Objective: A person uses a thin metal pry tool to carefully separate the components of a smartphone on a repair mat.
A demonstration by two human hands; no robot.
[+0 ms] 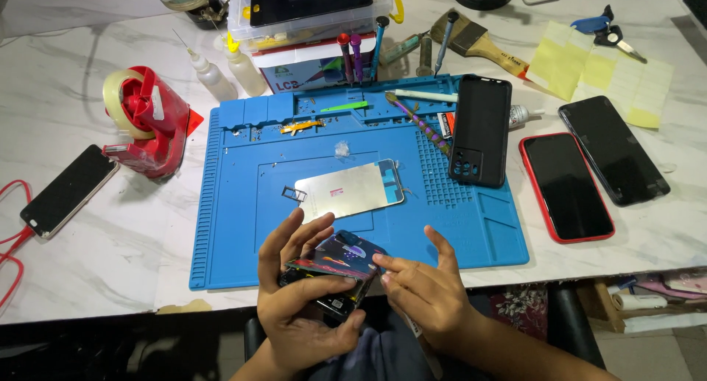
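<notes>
**Phone held off the bench's near edge**

Both hands met below the near edge of the bench [110, 278], over the lap. Left hand [298, 304] gripped a dark phone [335, 301] from beneath, fingers curled round its end. Right hand [423, 293] pinched the colourful printed back cover [346, 256] lying on top, thumb raised. Nothing supported the phone; a slipped grip could have dropped it to the floor, and hard prying might have cracked the cover. It looked glossy, thin, slightly lifted. A silver panel [350, 189] lay on the blue mat [236, 226].
</notes>
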